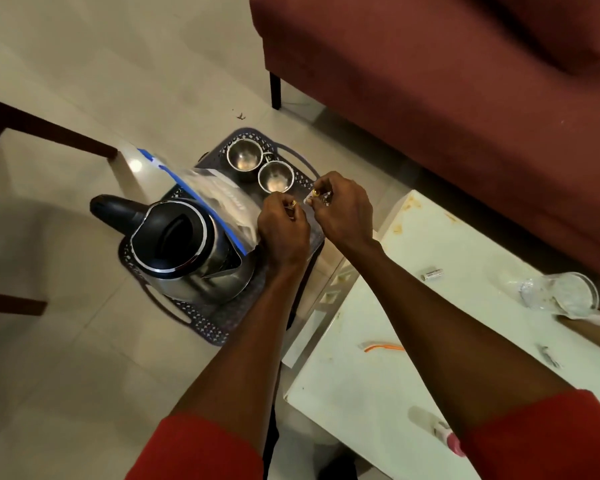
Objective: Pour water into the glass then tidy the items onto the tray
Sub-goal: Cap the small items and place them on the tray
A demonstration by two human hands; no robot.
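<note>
One glass (559, 294), one tray (219, 323), one kettle (184, 251), two cups (245, 159).

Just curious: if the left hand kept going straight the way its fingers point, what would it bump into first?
Probably the nearer steel cup on the tray; the left hand points up-frame toward it, though depth is unclear.

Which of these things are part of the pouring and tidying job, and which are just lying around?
Job:
tray
kettle
glass
two steel cups
plastic bag
left hand
right hand

Lying about:
sofa
orange strip
white table
</note>
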